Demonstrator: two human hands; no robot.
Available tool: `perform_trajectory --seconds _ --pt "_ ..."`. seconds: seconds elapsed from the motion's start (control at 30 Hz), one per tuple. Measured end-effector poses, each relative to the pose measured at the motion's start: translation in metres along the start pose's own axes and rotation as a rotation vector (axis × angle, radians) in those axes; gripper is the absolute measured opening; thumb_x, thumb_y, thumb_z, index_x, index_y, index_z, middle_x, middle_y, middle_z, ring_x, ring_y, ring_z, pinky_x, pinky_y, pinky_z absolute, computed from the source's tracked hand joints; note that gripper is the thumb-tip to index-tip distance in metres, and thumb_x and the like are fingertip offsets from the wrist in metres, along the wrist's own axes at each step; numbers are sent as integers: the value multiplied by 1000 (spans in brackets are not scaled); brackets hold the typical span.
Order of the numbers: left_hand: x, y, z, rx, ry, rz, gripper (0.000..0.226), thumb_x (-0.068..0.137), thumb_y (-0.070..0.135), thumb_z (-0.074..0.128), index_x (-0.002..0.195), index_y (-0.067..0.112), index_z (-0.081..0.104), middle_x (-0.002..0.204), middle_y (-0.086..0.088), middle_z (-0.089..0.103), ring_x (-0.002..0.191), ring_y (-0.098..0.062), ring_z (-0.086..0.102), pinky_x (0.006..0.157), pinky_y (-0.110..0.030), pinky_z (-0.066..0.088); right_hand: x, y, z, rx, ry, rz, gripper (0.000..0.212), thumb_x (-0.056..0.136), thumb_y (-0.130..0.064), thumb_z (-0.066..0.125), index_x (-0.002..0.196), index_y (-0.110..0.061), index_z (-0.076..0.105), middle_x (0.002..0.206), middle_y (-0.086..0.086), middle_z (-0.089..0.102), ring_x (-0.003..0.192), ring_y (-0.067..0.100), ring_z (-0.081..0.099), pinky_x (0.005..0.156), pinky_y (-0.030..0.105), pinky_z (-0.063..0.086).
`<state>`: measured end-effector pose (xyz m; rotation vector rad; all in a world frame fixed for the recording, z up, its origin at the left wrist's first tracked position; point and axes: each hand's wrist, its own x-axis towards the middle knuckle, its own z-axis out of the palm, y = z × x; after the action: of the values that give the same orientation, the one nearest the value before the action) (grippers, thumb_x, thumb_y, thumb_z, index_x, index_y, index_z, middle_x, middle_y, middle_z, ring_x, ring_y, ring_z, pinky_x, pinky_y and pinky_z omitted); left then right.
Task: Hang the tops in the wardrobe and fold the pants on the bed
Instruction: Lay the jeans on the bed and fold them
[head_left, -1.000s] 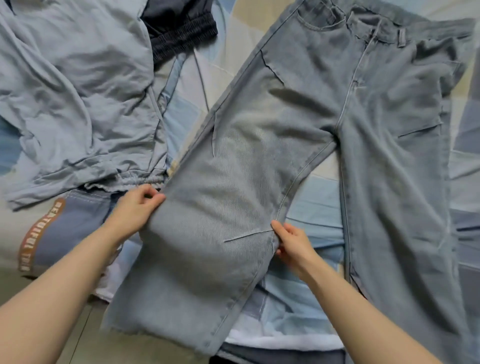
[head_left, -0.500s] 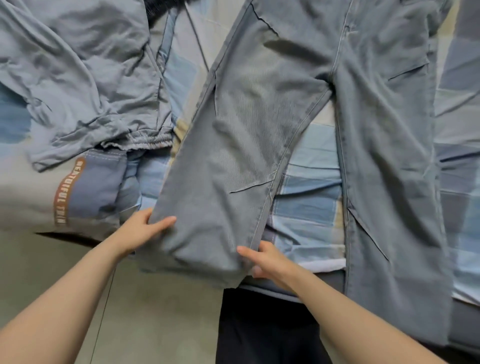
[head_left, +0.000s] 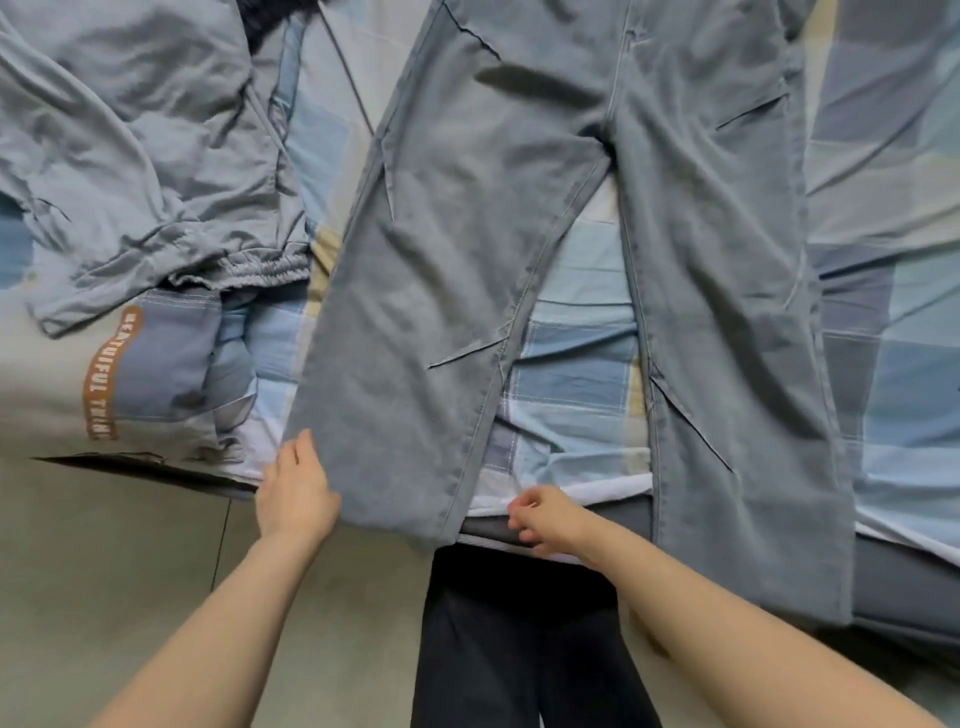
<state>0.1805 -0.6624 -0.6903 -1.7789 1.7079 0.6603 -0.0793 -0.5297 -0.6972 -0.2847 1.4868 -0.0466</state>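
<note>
Light blue jeans (head_left: 545, 171) lie spread flat on the bed, legs pointing toward me and hems hanging over the bed's near edge. My left hand (head_left: 296, 488) holds the outer edge of the left leg (head_left: 395, 405) near its hem, its thumb side hidden under the fabric. My right hand (head_left: 545, 519) is at the bed edge just right of that hem, fingers curled, with nothing seen in them and a small gap to the denim. The right leg (head_left: 737, 415) lies untouched.
Crumpled grey-blue pants with an elastic waistband (head_left: 156, 156) lie at the left on the plaid sheet (head_left: 571, 374). A dark garment (head_left: 270, 15) peeks in at the top. A lettered quilt patch (head_left: 104, 384) borders the bed edge. Below are the floor (head_left: 104, 571) and my dark-trousered legs (head_left: 519, 649).
Both hands slid down the left leg from about knee height to the hem. My right hand came off the inner seam. The view shifted toward the bed edge.
</note>
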Motion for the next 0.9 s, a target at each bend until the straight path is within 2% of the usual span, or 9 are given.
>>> perform_trajectory --seconds 0.1,0.23,0.4,0.5,0.57,0.63,0.73,0.83,0.9 --pt "-11 74 9 -170 -9 143 47 83 9 57 130 14 55 132 -9 58 120 -33 53 93 -42 45 -1 1 -57 35 187 -70 17 95 -14 50 79 -18 54 89 8 58 76 18 52 63 29 45" --pt "-29 182 28 -441 -189 313 27 86 7 53 107 16 67 108 -5 71 103 -26 64 90 -30 48 -8 28 -161 -126 721 -133 14 91 -11 54 101 -7 63 112 19 60 104 33 56 91 32 40" --pt "-55 303 59 -647 -408 298 33 92 6 50 124 7 55 113 -11 67 108 -28 60 86 -27 45 -26 89 -274 -48 1105 98 41 93 -18 55 126 4 48 133 30 44 123 44 44 103 43 32" --pt "-65 343 81 -716 -542 225 39 90 14 60 126 7 48 113 -12 64 114 -31 58 96 -35 47 -22 124 -310 0 983 170 59 94 -26 56 137 8 35 138 30 44 130 42 40 107 42 28" --pt "-68 356 93 -797 -600 161 46 84 23 69 122 7 48 117 -11 63 111 -31 60 97 -40 49 -18 137 -320 74 863 102 63 90 -38 60 132 5 41 130 25 53 122 36 50 101 37 35" --pt "-76 367 99 -892 -640 126 37 85 19 71 114 6 53 113 -9 66 99 -25 65 87 -34 54 -19 147 -325 123 760 21 61 80 -53 64 112 -2 57 105 16 63 96 25 60 81 31 44" --pt "-88 364 96 -936 -762 120 8 93 8 62 100 9 61 88 -4 68 68 -14 65 59 -24 55 -33 158 -316 334 534 -63 34 88 -38 65 100 -7 67 78 0 72 68 13 68 59 22 52" --pt "-91 338 78 -989 -901 50 14 89 6 61 102 5 62 82 -7 71 69 -18 66 62 -28 55 -47 176 -299 456 238 -88 37 83 -24 72 112 -1 65 92 6 75 81 18 71 71 27 57" --pt "-88 314 66 -1000 -945 13 31 80 9 64 111 1 63 94 -13 73 82 -24 68 74 -34 56 -56 184 -287 376 49 -60 58 67 -36 83 113 -6 65 105 6 73 96 21 70 82 29 55"
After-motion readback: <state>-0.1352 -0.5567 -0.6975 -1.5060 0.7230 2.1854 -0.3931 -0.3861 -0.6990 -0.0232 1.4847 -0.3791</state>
